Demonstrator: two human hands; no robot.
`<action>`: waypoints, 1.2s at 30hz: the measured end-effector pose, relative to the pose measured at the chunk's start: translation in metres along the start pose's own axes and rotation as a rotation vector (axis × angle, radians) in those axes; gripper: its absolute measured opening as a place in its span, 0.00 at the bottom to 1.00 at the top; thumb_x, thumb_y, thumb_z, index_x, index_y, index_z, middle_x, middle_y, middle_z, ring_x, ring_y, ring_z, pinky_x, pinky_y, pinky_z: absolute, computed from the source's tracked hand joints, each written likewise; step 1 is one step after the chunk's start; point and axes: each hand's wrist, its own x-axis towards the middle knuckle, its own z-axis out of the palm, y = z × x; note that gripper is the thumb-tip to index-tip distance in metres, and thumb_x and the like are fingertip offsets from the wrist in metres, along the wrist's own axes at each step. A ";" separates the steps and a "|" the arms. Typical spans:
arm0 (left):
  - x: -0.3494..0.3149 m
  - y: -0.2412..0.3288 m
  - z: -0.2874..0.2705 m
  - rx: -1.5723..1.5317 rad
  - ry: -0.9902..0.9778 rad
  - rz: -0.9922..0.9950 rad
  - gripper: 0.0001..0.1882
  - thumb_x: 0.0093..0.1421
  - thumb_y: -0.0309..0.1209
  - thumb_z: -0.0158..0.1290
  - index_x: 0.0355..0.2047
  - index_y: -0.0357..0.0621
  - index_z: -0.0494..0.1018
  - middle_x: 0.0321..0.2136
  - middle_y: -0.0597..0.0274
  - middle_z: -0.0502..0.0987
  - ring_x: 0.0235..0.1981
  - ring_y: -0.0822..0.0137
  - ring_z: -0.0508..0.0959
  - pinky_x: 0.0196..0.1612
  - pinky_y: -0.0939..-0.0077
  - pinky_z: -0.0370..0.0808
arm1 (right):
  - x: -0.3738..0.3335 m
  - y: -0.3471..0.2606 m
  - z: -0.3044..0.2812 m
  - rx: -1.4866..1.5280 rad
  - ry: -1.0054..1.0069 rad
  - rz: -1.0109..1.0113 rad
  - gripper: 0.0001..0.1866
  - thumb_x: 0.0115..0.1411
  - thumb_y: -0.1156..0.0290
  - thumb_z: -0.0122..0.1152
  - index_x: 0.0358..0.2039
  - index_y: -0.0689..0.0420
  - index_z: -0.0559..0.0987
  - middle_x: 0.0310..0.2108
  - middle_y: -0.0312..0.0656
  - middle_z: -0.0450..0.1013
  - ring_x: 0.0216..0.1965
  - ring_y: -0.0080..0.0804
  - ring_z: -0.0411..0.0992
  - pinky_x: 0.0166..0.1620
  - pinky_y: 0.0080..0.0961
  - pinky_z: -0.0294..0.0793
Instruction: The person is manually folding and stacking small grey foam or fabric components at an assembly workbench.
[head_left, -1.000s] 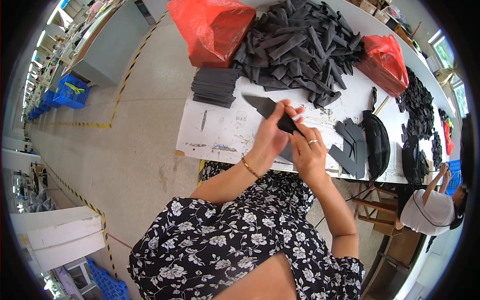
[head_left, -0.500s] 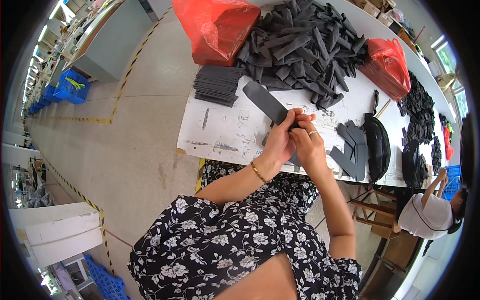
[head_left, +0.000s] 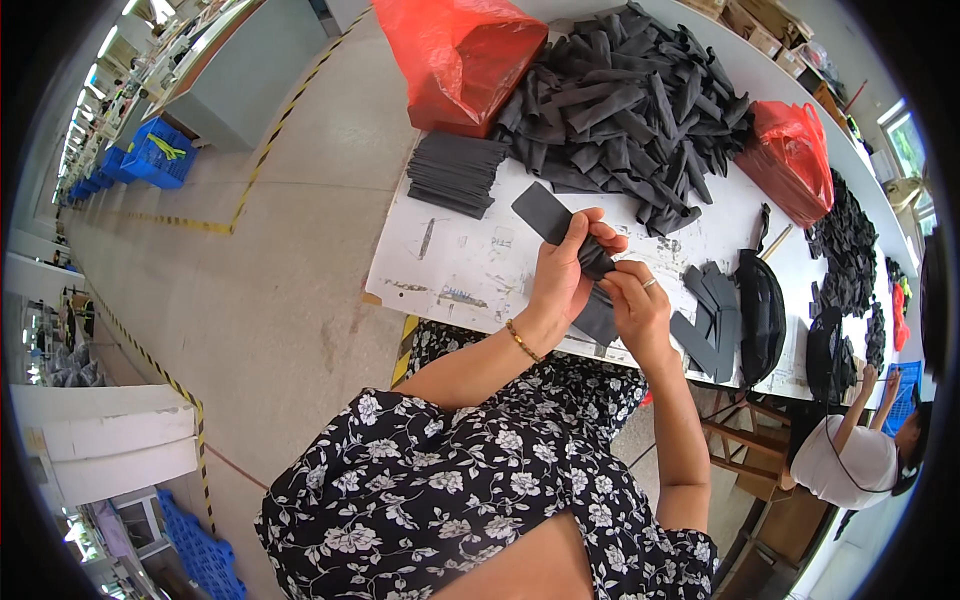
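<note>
Over the front edge of the white table, my left hand grips a flat dark grey strip with rounded corners, its far end sticking out past the thumb. Dark, wrinkled fabric is bunched at the strip's near end, between my hands. My right hand, with a ring on one finger, pinches the edge of this fabric. Beneath my hands another dark piece lies at the table edge, partly covered. A neat stack of dark flat pieces sits to the left.
Behind my hands is a large heap of dark fabric pieces, between two red plastic bags. Loose grey strips and a black pouch lie to the right. Farther right, a person in a white top works.
My right hand has drawn away from my left, toward the lower right. Wrinkled fabric now shows between them, and less of the strip sticks out beyond my left thumb. The view has shifted slightly.
</note>
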 end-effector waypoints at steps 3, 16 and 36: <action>0.001 -0.002 -0.003 -0.027 -0.025 -0.012 0.17 0.67 0.40 0.48 0.44 0.38 0.70 0.30 0.61 0.77 0.33 0.64 0.79 0.43 0.69 0.76 | -0.001 0.004 0.000 0.004 -0.005 -0.002 0.06 0.51 0.82 0.64 0.30 0.62 0.78 0.33 0.44 0.73 0.30 0.41 0.74 0.33 0.30 0.74; 0.002 -0.007 -0.003 -0.017 -0.025 0.026 0.16 0.68 0.39 0.47 0.44 0.38 0.71 0.29 0.62 0.76 0.31 0.65 0.79 0.39 0.70 0.77 | 0.001 0.007 0.001 0.022 -0.027 -0.001 0.08 0.50 0.82 0.65 0.31 0.63 0.77 0.35 0.45 0.73 0.31 0.43 0.74 0.32 0.33 0.74; 0.020 0.027 -0.006 -0.019 -0.154 0.230 0.18 0.69 0.40 0.42 0.45 0.35 0.69 0.39 0.51 0.78 0.52 0.52 0.74 0.60 0.56 0.67 | -0.009 -0.002 0.032 0.726 0.419 0.669 0.08 0.61 0.70 0.61 0.34 0.64 0.76 0.40 0.39 0.72 0.35 0.20 0.70 0.41 0.19 0.71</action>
